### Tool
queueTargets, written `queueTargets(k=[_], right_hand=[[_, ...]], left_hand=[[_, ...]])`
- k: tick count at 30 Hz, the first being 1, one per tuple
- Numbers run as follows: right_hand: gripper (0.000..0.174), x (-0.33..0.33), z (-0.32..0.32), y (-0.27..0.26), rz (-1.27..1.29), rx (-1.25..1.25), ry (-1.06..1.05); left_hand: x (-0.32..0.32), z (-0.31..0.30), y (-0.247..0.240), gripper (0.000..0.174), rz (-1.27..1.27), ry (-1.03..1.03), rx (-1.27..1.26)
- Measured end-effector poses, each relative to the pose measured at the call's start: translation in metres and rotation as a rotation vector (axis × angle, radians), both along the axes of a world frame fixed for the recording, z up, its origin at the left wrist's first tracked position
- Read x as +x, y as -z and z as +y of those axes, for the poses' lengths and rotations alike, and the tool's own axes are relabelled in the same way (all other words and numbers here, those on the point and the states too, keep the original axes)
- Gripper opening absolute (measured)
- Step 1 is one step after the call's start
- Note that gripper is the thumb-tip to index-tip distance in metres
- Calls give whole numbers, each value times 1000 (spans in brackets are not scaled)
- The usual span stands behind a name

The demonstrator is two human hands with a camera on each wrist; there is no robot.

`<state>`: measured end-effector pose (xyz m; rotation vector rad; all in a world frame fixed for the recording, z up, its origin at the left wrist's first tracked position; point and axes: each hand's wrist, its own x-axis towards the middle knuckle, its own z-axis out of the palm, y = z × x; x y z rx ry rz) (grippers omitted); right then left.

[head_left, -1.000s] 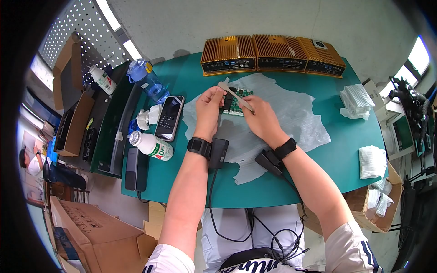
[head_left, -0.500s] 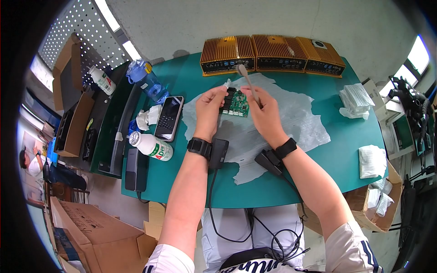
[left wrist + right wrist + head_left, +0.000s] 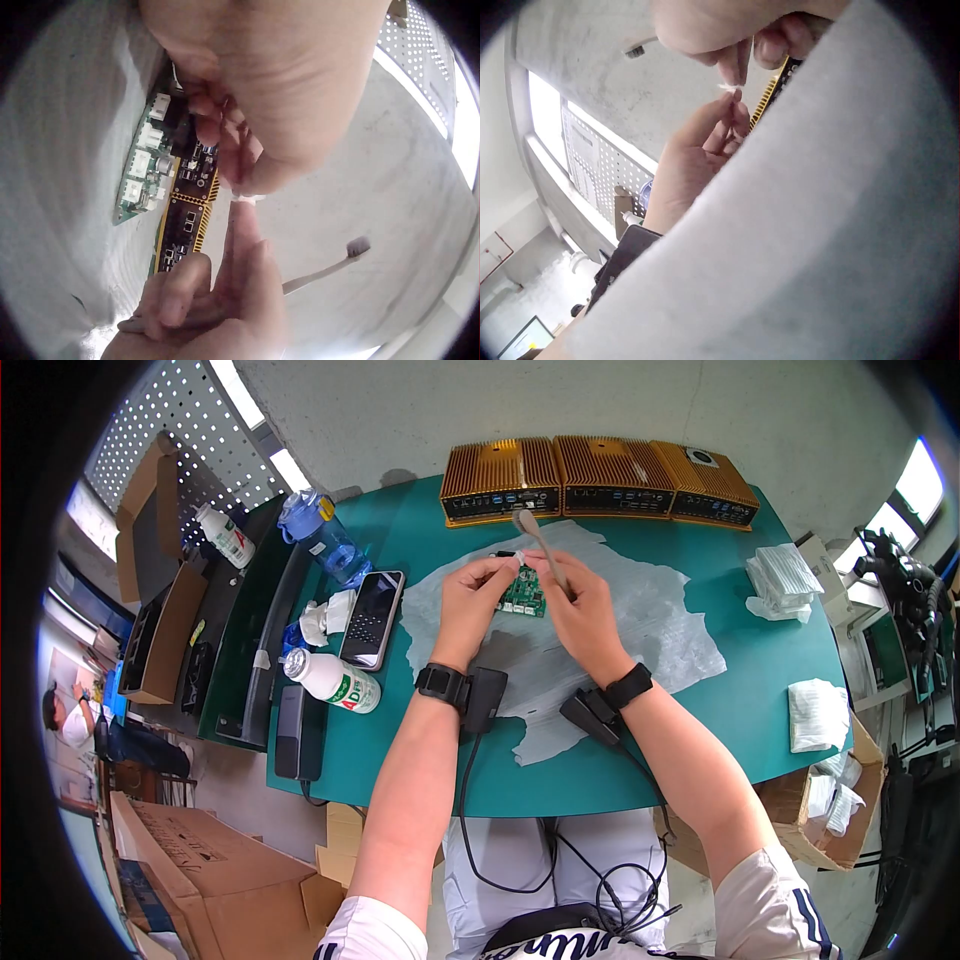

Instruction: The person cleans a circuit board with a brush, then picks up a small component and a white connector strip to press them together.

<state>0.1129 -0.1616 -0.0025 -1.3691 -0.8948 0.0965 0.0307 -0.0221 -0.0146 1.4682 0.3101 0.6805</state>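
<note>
Over the green circuit board (image 3: pixel 522 600), my two hands meet at the fingertips. My left hand (image 3: pixel 466 612) pinches a small white scrap (image 3: pixel 730 88), soft-looking like tissue, between thumb and fingers. A toothbrush (image 3: pixel 548 556) is held in my right hand (image 3: pixel 583 622), its handle tucked in the curled fingers and its grey bristles (image 3: pixel 358 246) pointing away past the hand. The right fingertips touch the white scrap too. White connectors (image 3: pixel 140 163) line one edge of the board, which lies under the left fingers on a white wrapping sheet (image 3: pixel 640 630).
Three gold finned boxes (image 3: pixel 610 478) stand along the back of the green table (image 3: pixel 430 780). Left are a phone (image 3: pixel 374 618), a white bottle (image 3: pixel 332 680), a blue water bottle (image 3: pixel 325 540) and a dark power bank (image 3: pixel 298 732). White packets (image 3: pixel 785 582) lie right. Cables hang from both wrists.
The toothbrush has swung from lying across the board to pointing up and away in my right hand. My left hand has moved right, bringing the fingertips together at the white scrap.
</note>
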Motion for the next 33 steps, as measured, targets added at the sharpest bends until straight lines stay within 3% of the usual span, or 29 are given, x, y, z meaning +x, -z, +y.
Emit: queueTargets(k=[5,8,16,33], right_hand=[[21,1,2,3,-5,-1,9],[20,0,3,3,-33,118,14],[18,3,1,6,3,-13,29],[18,-1,-1,-1,13,-36,32]], left_hand=[[1,1,3,18,-34,-15,4],[3,2,4,18,-12,-49,-23],[2,2,5,20,-1,1,21],[2,2,4,19,5,21,48]])
